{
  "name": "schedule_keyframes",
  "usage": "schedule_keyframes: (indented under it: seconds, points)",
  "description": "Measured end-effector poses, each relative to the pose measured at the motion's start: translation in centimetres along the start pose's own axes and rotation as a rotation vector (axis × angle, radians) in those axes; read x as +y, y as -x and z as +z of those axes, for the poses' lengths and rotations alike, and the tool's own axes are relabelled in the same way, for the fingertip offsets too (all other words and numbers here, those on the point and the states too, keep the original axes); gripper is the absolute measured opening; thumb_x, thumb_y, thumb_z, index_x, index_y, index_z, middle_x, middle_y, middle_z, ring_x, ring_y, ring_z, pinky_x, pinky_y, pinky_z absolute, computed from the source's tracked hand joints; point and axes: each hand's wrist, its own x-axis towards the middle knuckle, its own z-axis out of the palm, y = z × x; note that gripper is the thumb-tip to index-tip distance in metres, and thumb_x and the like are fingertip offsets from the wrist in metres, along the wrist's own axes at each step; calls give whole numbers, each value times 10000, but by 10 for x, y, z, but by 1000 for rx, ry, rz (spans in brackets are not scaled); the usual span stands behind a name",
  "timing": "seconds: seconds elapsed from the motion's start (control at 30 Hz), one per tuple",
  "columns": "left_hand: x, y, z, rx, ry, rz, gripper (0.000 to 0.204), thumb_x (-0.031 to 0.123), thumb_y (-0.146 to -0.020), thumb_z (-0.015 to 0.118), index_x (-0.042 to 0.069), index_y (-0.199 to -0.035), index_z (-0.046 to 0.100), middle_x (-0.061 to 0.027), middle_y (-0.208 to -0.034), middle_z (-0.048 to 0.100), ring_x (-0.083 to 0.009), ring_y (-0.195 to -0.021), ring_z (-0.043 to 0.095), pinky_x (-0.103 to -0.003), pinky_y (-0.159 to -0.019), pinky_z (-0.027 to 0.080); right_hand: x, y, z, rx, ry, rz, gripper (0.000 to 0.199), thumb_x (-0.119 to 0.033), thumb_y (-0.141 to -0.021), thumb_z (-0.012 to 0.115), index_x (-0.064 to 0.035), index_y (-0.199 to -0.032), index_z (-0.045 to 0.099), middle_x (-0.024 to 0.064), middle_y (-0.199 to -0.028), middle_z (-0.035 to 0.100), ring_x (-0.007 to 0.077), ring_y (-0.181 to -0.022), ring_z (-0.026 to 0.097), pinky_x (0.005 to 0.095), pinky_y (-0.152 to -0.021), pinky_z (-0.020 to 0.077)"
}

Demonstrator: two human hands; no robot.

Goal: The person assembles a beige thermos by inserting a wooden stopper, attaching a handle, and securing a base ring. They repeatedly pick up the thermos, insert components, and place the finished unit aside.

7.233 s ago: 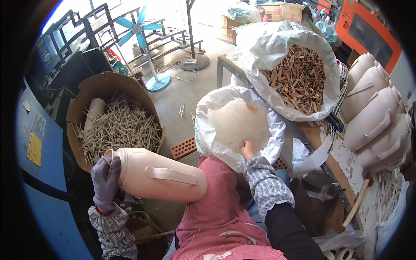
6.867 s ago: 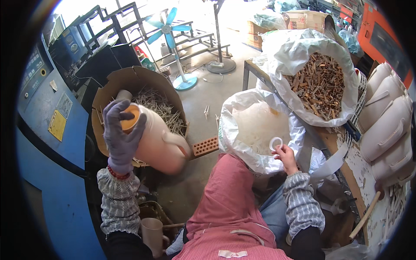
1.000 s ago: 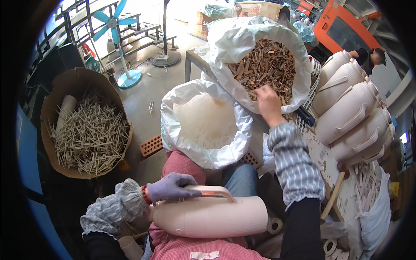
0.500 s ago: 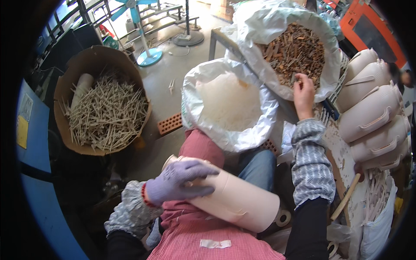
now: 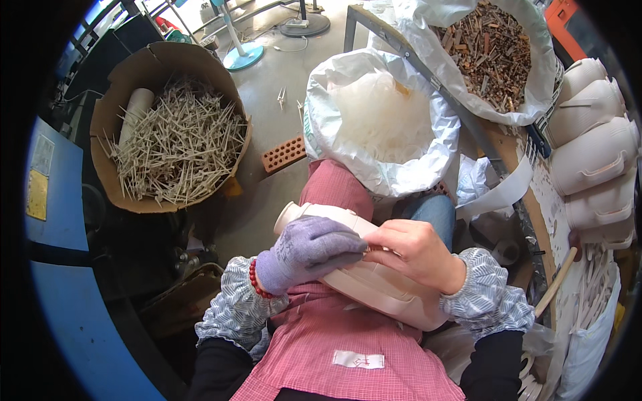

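A pale beige plastic jug body (image 5: pixel 391 287) with a moulded handle lies tilted across my lap on a pink checked apron (image 5: pixel 334 327). My left hand (image 5: pixel 317 248), in a purple knit glove, is closed above it, with its fingertips meeting those of my right hand. My bare right hand (image 5: pixel 418 254) is pinched shut over the jug body. Whatever small thing sits between the fingertips is too hidden to make out.
A cardboard box (image 5: pixel 100 154) of thin beige plastic sprues stands left. Ahead are a white sack (image 5: pixel 317 127) of translucent material and a sack (image 5: pixel 545 87) of brown chips. More jug bodies (image 5: pixel 595 150) are stacked right, near a wooden-handled tool (image 5: pixel 556 281). A perforated brick (image 5: pixel 284 154) lies on the floor.
My right hand has come back from the sack of brown chips to my left hand over the jug body. The jug body has rolled, so its handle shows more. The view has shifted.
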Motion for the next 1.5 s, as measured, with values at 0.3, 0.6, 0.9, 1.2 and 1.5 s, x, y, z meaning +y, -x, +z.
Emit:
schedule_keyframes:
  seconds: [0.3, 0.6, 0.9, 1.2, 1.5]
  points:
    - [9, 53, 8, -72, -13, -73, 747, 169, -594, 919, 103, -1217, 511, -159, -1192, 576, -316, -1047, 618, -394, -855, 524, -11, 13, -1, -394, -389, 275, 167, -163, -834, 708, -19, -919, 696, 111, -812, 667, 223, -739, 654, 309, -671, 508]
    - [11, 52, 7, -162, -131, 16, 595, 200, -651, 829, 94, -1185, 588, -133, -1212, 571, -285, -1030, 607, -393, -842, 512, -9, 16, 6, -403, -367, 207, 217, -214, -818, 712, -25, -923, 698, 118, -818, 668, 267, -757, 652, 335, -697, 513]
    - [10, -15, 13, -177, -292, 46, 479, 379, -653, 792, 111, -1027, 659, -55, -993, 645, -276, -946, 623, -440, -879, 454, -21, 63, -2, 93, 335, 25, 431, -287, -718, 753, -24, -1032, 619, 107, -800, 633, 267, -764, 619, 387, -702, 495]
    - [-31, -20, 72, 39, 335, -284, 387, 303, -898, 595, 2, -1136, 550, -135, -1131, 552, -254, -1076, 524, -389, -958, 410, 12, 161, -95, 293, -255, 537, 317, -254, -890, 669, -21, -1105, 652, 144, -1044, 680, 201, -947, 655, 316, -861, 498]
    - [-124, -218, 148, -93, -177, 189, 325, 156, -963, 425, -16, -1212, 543, -185, -1196, 540, -327, -1113, 539, -389, -977, 436, 157, 441, -252, 705, 1001, 1632, 656, -203, -789, 709, -155, -1372, 412, 182, -1349, 510, 418, -1239, 453, 465, -1000, 408]
